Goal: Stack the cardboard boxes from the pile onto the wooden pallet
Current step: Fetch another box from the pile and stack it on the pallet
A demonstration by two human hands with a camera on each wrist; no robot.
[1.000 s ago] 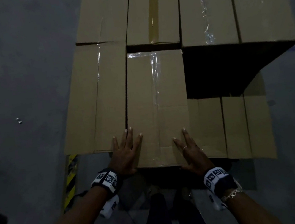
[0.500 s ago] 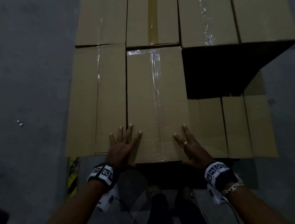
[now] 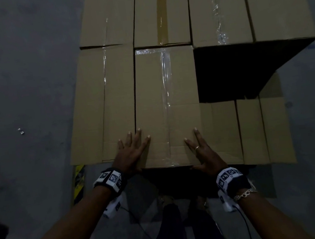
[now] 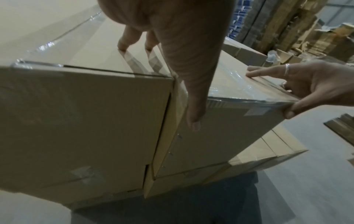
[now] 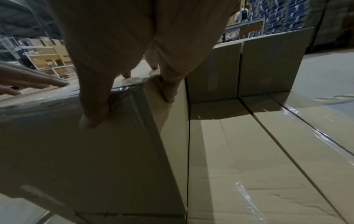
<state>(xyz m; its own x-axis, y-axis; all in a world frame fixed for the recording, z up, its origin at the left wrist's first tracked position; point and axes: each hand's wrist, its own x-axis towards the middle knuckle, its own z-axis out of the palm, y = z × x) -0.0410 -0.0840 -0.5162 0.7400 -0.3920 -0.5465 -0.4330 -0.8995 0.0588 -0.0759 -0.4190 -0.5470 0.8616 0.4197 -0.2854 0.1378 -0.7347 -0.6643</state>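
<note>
Cardboard box [image 3: 168, 106] sits among stacked boxes [image 3: 218, 6] over grey concrete floor [image 3: 18, 76]; left hand [image 3: 131, 154] and right hand [image 3: 203, 153] press it, fingers straight, thumbs over its edge.

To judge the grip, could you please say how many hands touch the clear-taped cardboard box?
2: left hand on the clear-taped brown cardboard box's near-left corner, right hand on its near-right corner.

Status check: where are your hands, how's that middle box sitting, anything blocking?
Left hand and right hand flat on the middle box, thumbs over its near edge. Box flush with left neighbour. Right slot open. Nothing blocking.
</note>
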